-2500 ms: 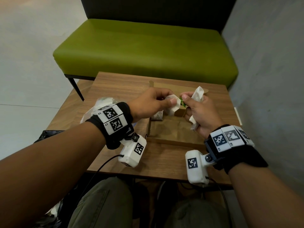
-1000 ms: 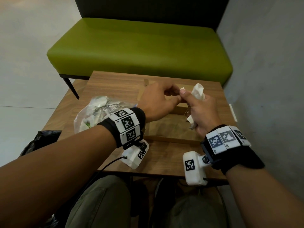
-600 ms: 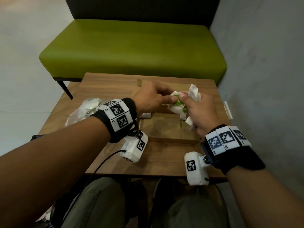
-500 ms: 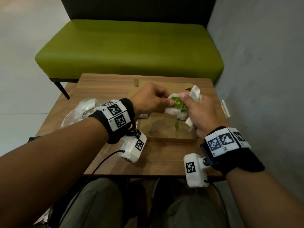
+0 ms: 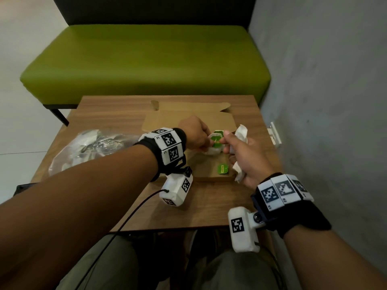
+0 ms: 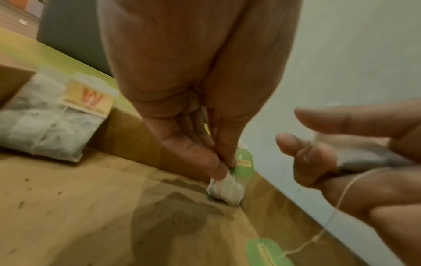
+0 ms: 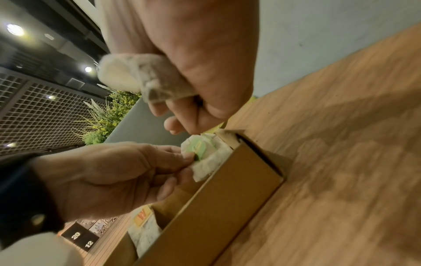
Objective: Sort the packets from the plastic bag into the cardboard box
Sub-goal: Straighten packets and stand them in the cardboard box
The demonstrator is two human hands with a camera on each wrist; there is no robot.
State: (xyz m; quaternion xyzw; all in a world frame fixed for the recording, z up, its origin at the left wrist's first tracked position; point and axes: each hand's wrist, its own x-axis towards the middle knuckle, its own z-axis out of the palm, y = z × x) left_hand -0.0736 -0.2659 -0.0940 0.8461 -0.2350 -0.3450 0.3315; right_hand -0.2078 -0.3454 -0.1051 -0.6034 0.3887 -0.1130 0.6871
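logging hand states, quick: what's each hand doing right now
Left hand: pinching a green-tagged packet over the cardboard box.
Right hand: curled round white packets.

A wooden table (image 5: 209, 206) stands in a corner, its right edge near a grey wall (image 5: 324, 80). Beyond its far edge sits a green bench (image 5: 146, 65) with a dark backrest (image 5: 157, 11) and a black leg (image 5: 59, 117). The floor (image 5: 18, 111) to the left is pale grey. In the right wrist view, a metal grille (image 7: 45, 115), ceiling lights (image 7: 14, 29) and a planter (image 7: 109, 115) show.
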